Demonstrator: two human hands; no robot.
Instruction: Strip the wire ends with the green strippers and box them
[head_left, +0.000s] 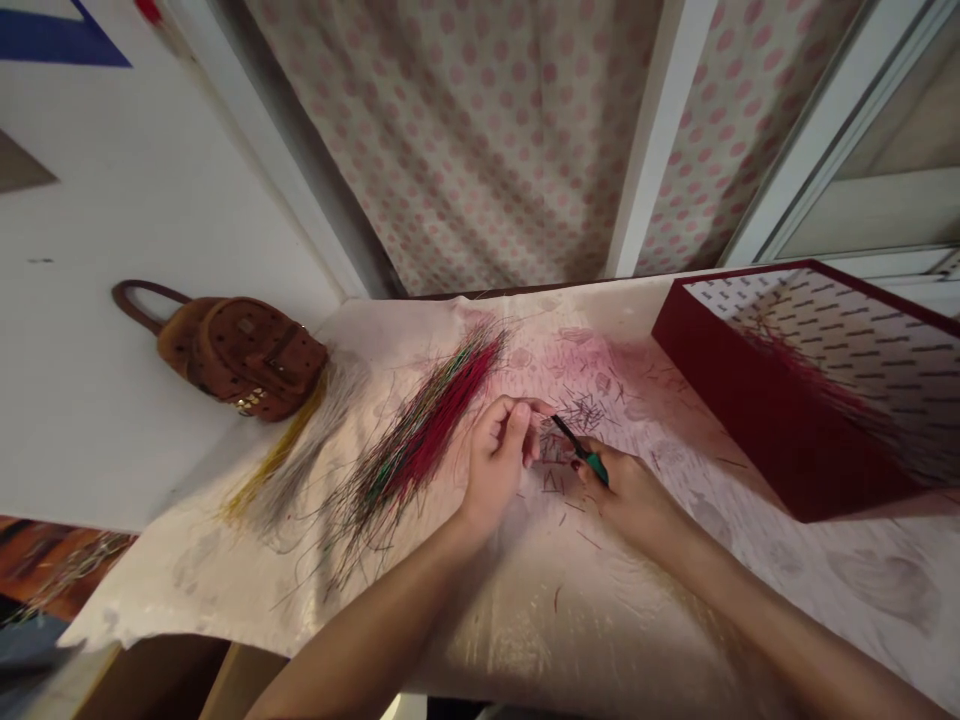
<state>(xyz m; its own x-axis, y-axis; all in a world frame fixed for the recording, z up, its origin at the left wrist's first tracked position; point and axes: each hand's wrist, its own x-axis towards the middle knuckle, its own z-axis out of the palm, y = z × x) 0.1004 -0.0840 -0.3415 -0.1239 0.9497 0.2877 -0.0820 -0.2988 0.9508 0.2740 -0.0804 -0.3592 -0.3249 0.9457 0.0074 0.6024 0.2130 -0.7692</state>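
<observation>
My left hand (pixel 504 440) is closed in a pinch above the table, its fingertips touching or very near the dark tip of the scissors. Whatever it pinches is too thin to make out. In my right hand (pixel 619 485) are green-handled scissors (pixel 595 462), their dark narrow blades pointing up and left toward the left fingertips. Below and behind both hands lie many short cut pieces (pixel 585 412) of thin dark strand. Left of my left hand, a long bundle of thin red, green and dark strands (pixel 442 415) is spread diagonally on the table.
A pale, stained cloth (pixel 525 620) covers the table. Grey strands (pixel 307 450) and yellow strands (pixel 274 465) lie at the left, beside a brown backpack (pixel 240 350). At the right stands a dark red open box (pixel 742 400) with red strands inside. A dotted curtain (pixel 480 150) hangs behind.
</observation>
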